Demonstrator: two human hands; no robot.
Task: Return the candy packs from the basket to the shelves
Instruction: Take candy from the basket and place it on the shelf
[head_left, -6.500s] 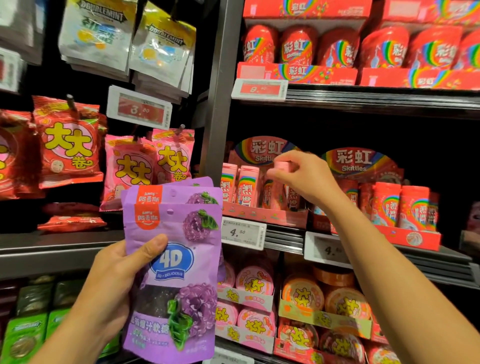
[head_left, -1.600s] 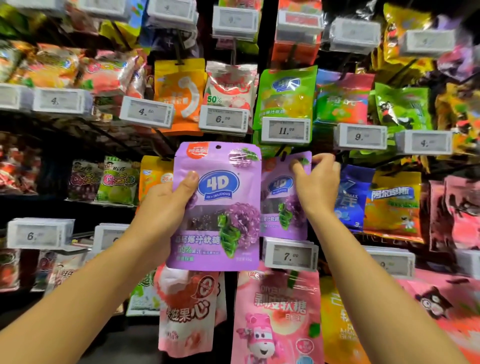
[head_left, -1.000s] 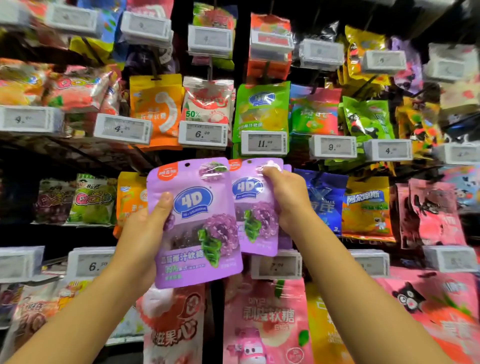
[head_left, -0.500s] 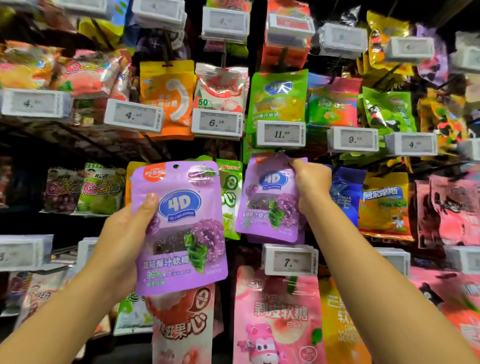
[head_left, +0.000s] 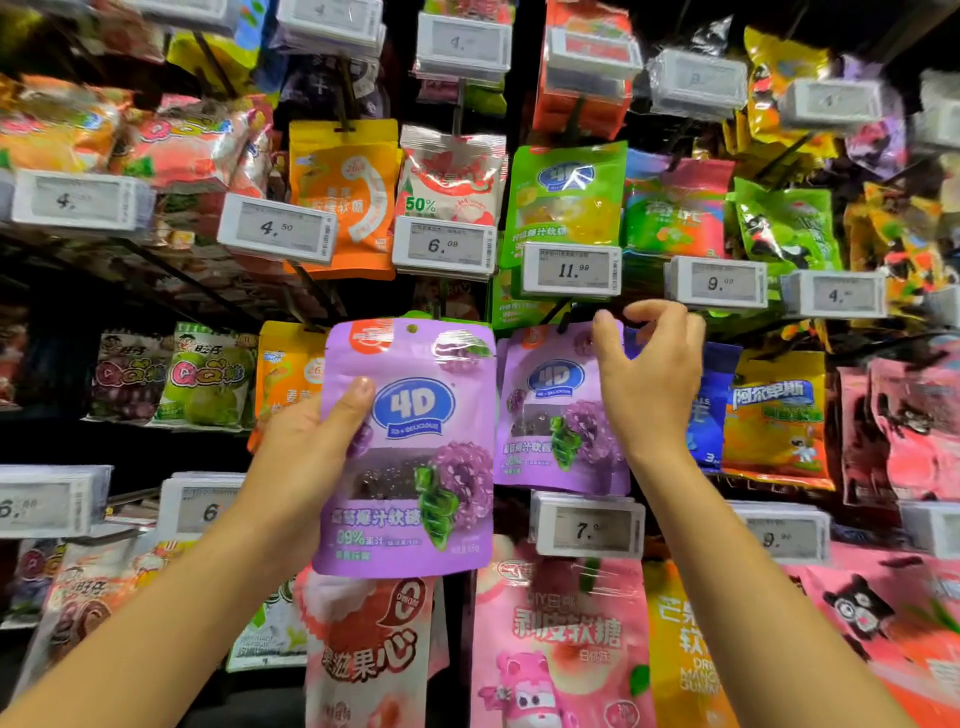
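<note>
Left hand (head_left: 306, 457) grips purple pack (head_left: 410, 452); right hand (head_left: 649, 379), fingers loosely spread, touches hanging pack (head_left: 550, 415).

Candy packs (head_left: 558, 405) and price tags (head_left: 571, 270) hang on shelf pegs (head_left: 563, 314).

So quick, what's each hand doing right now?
Left hand: holding a purple 4D candy pack.
Right hand: open, fingers loosely curved at the hung purple pack, not gripping it.
</note>
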